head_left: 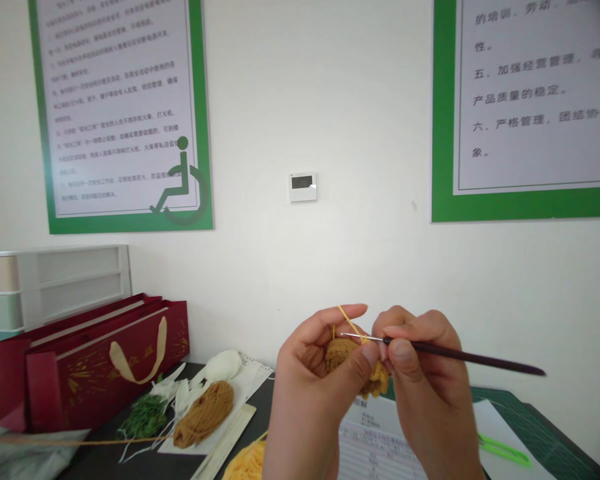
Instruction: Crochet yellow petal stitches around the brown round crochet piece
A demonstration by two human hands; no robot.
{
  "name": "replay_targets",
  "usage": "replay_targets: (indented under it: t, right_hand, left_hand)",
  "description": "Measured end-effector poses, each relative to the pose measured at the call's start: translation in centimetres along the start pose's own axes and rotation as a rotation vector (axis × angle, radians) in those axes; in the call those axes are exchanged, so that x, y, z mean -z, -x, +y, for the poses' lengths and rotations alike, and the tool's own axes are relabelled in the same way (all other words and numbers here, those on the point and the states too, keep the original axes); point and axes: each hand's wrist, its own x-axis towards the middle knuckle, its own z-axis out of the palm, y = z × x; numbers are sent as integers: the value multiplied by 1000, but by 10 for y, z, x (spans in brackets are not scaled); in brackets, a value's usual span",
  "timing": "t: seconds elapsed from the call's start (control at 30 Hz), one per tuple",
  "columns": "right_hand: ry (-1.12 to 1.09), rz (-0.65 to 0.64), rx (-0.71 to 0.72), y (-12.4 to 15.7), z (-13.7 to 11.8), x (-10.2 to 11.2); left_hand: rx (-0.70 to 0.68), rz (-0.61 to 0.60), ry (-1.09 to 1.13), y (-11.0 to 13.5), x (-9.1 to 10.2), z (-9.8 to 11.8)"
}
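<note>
My left hand (315,380) pinches a small crocheted piece (342,353) in brown and yellow yarn. A yellow strand runs up over its raised index finger. In my right hand (425,373) is a crochet hook (480,359) with a dark handle, its thin metal tip pointing left and touching the yarn at the top of the piece. Both hands are close together, raised over the table. Part of the piece is hidden behind the left thumb. Below the left wrist lies a yellow yarn ball (247,461), partly cut off by the frame edge.
To the left are a brown yarn skein (204,413), green yarn (144,417), white yarn (223,365) and a ruler (225,443). Dark red gift bags (110,373) stand before a drawer unit (75,273). A printed sheet (375,447), green cutting mat (545,427) and bright green plastic tool (505,450) lie below.
</note>
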Motion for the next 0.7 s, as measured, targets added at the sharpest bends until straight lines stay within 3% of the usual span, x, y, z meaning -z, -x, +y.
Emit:
replay_targets:
  t: [0.13,0.2,0.23,0.33,0.43,0.57,0.7]
  right_hand:
    - [681,-83,618,3,3,19]
    - [776,-18,775,5,4,25]
    - [729,15,784,5,5,25]
    - [362,-10,539,4,5,19]
    - [37,-14,228,3,0,8]
    - [-157,114,40,3,-12,1]
    - [-339,43,-282,-1,-19,0]
  left_hand:
    - [-42,45,-47,2,-2,-4]
    - [62,-21,11,1,-1,-3]
    - [144,-71,56,0,0,-2]
    - [289,-194,135,-3,6,3]
    - [234,-233,90,-4,13,10]
    - [196,-279,47,-6,21,15]
    - [177,-323,44,-7,22,12]
